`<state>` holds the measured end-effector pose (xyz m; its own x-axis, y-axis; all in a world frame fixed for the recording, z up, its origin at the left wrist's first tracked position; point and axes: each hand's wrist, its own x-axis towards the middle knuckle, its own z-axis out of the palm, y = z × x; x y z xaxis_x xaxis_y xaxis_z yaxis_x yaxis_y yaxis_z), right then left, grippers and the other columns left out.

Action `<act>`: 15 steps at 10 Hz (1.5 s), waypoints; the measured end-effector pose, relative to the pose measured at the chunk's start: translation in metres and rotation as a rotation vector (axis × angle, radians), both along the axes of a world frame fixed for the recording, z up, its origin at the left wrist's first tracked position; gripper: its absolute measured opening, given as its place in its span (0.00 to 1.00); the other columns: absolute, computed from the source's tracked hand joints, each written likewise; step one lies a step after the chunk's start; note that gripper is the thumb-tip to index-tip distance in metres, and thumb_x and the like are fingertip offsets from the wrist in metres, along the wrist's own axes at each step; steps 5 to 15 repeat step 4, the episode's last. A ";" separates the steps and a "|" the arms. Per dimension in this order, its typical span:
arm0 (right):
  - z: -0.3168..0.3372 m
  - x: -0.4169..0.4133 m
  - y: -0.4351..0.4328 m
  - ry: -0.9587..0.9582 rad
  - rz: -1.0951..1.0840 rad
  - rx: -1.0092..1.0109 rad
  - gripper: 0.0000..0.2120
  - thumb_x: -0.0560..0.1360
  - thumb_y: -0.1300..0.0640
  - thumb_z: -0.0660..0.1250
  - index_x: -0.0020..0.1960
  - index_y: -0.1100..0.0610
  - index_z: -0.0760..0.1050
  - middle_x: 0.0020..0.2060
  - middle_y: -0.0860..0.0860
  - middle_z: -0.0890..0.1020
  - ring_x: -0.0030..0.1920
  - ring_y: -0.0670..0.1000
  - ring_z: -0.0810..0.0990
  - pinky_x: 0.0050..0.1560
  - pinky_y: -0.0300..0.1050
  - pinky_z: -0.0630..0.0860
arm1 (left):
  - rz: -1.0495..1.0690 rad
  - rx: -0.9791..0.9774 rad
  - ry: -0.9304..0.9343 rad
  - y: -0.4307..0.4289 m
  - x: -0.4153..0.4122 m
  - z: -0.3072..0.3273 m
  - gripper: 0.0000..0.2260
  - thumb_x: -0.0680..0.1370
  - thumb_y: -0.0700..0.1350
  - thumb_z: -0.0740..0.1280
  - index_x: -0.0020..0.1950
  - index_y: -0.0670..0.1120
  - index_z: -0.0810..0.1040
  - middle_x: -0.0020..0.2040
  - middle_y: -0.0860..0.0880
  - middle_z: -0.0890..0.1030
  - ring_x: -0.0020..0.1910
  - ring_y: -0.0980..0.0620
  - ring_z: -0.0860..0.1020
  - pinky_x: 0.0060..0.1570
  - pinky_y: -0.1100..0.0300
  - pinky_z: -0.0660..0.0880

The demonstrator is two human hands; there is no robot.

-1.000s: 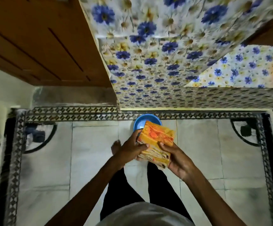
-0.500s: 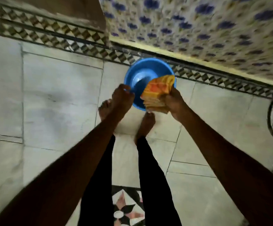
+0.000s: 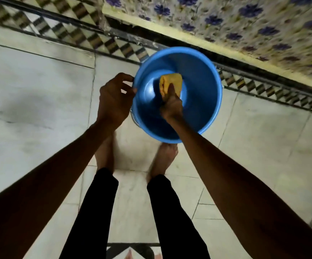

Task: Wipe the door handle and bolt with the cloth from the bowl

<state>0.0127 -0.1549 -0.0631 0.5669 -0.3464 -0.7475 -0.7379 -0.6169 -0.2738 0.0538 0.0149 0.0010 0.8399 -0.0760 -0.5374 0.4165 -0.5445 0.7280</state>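
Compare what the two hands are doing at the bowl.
The left hand is at the outside of the blue bowl, fingers at its rim; the right hand reaches down inside it. The left hand holds no cloth; the right hand grips the folded orange cloth. Both are bare.

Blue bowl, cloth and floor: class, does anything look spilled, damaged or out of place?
Nothing stands out. The blue bowl sits upright on the floor; the right hand holds the orange cloth inside it.
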 end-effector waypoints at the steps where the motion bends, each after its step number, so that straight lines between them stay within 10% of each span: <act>1: -0.011 0.001 0.010 0.058 0.138 0.013 0.19 0.76 0.52 0.65 0.65 0.57 0.71 0.59 0.59 0.80 0.61 0.61 0.78 0.56 0.49 0.73 | -0.005 -0.014 0.000 0.002 0.002 -0.006 0.07 0.79 0.46 0.70 0.56 0.50 0.80 0.41 0.52 0.82 0.39 0.51 0.85 0.40 0.46 0.84; 15: 0.002 0.009 0.002 0.069 0.007 0.015 0.15 0.74 0.55 0.67 0.60 0.58 0.77 0.60 0.57 0.81 0.63 0.59 0.78 0.56 0.45 0.73 | -0.042 0.012 -0.010 0.000 0.005 0.002 0.09 0.79 0.44 0.70 0.58 0.46 0.80 0.44 0.48 0.84 0.39 0.51 0.83 0.43 0.52 0.83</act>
